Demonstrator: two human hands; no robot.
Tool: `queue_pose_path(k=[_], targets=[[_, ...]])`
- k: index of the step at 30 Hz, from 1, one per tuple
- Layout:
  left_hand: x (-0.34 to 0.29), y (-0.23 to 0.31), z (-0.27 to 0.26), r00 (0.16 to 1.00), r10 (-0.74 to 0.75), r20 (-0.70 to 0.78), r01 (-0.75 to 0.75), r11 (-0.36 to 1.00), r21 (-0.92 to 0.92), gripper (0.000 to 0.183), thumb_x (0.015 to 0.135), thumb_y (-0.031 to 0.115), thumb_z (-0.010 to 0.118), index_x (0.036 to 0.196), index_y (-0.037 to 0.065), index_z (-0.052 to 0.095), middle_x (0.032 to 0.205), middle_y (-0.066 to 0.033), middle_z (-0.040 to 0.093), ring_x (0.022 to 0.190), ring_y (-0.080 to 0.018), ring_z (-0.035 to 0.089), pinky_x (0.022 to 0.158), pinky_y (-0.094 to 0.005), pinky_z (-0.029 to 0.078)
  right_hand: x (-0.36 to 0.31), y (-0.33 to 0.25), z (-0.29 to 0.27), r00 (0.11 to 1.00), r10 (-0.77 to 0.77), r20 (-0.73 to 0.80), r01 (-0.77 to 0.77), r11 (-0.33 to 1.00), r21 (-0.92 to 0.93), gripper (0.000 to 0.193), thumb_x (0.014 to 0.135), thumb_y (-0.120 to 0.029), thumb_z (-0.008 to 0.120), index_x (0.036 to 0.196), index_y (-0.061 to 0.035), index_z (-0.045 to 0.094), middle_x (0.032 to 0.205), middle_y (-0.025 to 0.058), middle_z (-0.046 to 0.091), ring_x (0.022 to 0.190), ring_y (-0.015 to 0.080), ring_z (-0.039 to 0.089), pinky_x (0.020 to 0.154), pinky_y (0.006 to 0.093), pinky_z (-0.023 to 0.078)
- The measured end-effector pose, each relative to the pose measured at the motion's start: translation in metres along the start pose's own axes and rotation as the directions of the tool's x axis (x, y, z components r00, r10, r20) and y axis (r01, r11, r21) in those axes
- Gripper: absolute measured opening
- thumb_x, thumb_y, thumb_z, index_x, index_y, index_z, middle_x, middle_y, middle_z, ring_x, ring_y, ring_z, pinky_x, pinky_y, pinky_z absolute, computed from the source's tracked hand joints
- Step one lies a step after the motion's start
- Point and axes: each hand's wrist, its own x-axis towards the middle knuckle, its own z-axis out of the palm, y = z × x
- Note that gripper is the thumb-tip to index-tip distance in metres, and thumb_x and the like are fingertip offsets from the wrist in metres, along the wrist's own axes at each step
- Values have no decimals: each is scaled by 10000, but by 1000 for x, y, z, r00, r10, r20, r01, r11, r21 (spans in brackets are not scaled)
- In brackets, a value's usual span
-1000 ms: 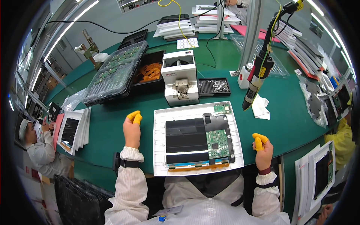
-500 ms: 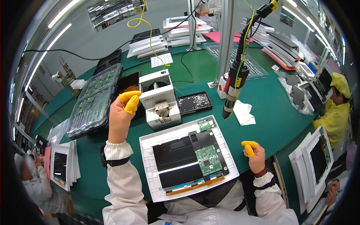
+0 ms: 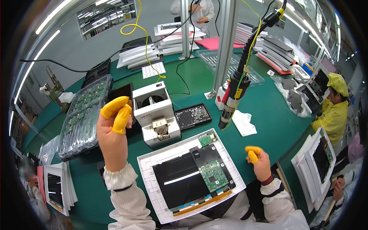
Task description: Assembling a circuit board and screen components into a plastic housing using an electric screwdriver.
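Note:
My left hand (image 3: 112,134), raised left of a white benchtop machine (image 3: 155,103), wears yellow finger covers. Its thumb and forefinger are pinched together; anything between them is too small to make out. Off the right edge of the panel, my right hand (image 3: 260,164) also has yellow covers on a closed thumb and forefinger, and I cannot see whether they grip anything. Between the hands lies a white-framed display panel (image 3: 145,168), tilted at the table's near edge. It carries a green circuit board (image 3: 213,176), a smaller board (image 3: 207,139) and an orange strip along its near side.
A black tray of small metal parts (image 3: 193,116) adjoins the machine. A power screwdriver (image 3: 229,109) hangs above a white cloth (image 3: 244,123). Plastic trays of circuit boards (image 3: 82,115) stand left. Panels are stacked at right (image 3: 306,168) and left (image 3: 71,188). A co-worker in yellow (image 3: 333,107) sits right.
The whole view has shifted, so most things sit farther left. My left hand looks larger and closer to the camera, still pinched. My right hand stays beside the panel, fingers still closed.

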Motion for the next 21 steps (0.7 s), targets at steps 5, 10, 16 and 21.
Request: queue_pose_path(k=[5, 10, 16, 21], targets=[[-14, 22, -5, 975, 205, -89, -212, 973, -87, 282, 896, 106, 595, 1157, 5, 556, 996, -78, 608, 753, -122, 557, 684, -227, 443, 61, -80, 28, 889, -447, 101, 457, 880, -131, 681, 899, -235, 601, 1412, -16, 210, 1304, 167, 449, 1173, 231, 473, 957, 325, 396], [-13, 22, 1, 965, 238, -105, -251, 960, -127, 253, 905, 125, 587, 1135, 20, 579, 977, -75, 622, 722, -128, 566, 670, -242, 447, 134, -107, 28, 849, -317, 422, 342, 940, 18, 635, 890, -335, 608, 1345, 6, 326, 1211, 95, 521, 1165, 193, 480, 951, 322, 387], [-12, 24, -4, 968, 234, -87, -245, 958, -148, 265, 905, 143, 592, 1139, 20, 589, 993, -88, 637, 745, -130, 585, 667, -245, 457, 138, -113, 33, 789, -202, 581, 83, 971, 225, 450, 901, -331, 586, 1185, 3, 484, 930, 46, 575, 825, 134, 581, 843, 327, 485], [-12, 25, -4, 971, 227, -79, -236, 962, -136, 271, 895, 134, 603, 1140, 21, 585, 994, -95, 640, 748, -140, 600, 671, -253, 464, 150, -109, 52, 805, -254, 537, 46, 928, 370, 462, 890, -322, 586, 1204, -10, 454, 852, 50, 539, 685, 138, 559, 739, 339, 504]])
